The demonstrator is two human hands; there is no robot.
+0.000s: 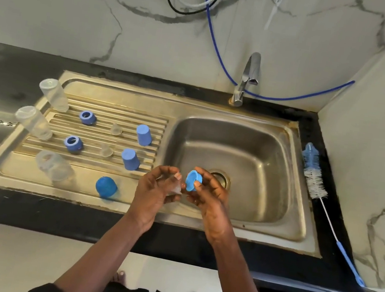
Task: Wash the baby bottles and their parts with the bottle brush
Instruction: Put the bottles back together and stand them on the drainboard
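Over the left edge of the steel sink basin [254, 160], my right hand [211, 196] pinches a blue screw ring [193, 180]. My left hand [156, 190] holds a clear silicone teat [174, 189] beside the ring. On the ribbed draining board [30, 178] stand three clear bottles upside down [54, 95] [34, 122] [55, 169], two blue rings [87, 118] [73, 144], two clear teats [116, 129] [106, 151] and three blue caps [144, 134] [130, 159] [106, 187]. The bottle brush [314, 180] lies on the counter right of the sink.
The tap [246, 78] stands behind the basin, with no water visibly running. A blue hose [292, 99] runs along the marble wall. The black counter [1, 75] surrounds the sink. The drain [219, 178] sits just beyond my right hand.
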